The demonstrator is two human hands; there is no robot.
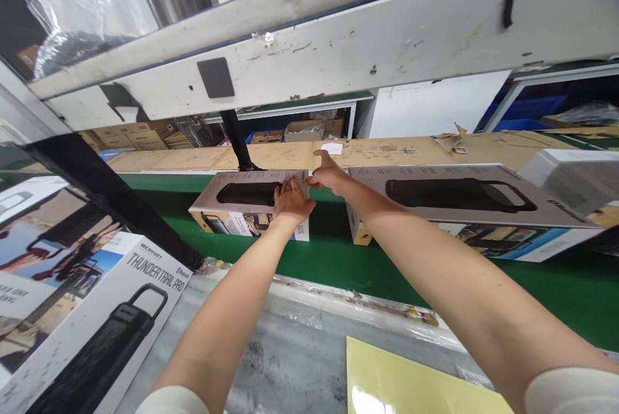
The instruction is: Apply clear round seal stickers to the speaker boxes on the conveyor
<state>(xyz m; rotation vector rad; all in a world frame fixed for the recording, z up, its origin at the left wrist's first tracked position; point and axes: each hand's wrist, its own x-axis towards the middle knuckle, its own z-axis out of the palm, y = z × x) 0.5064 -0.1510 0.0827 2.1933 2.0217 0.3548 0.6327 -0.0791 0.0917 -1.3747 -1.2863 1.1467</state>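
A speaker box (249, 191), printed with a black speaker with a handle, lies on the green belt (329, 259). My left hand (293, 200) rests on its top near the right end, fingers spread flat. At that same end, my right hand (331, 174) holds its fingers apart, the lower ones touching or close to the box's edge; the frame does not settle which. Another speaker box (454, 191) of the same kind lies to the right, partly behind my right forearm. Neither hand is wrapped round anything.
A white and grey beam (309, 59) crosses above the belt, with a black-wrapped post (116, 195) at left. Speaker boxes (140, 291) stand at lower left. A yellow sheet (411, 382) lies on the near grey surface. Cardboard (387, 149) lines the belt's far side.
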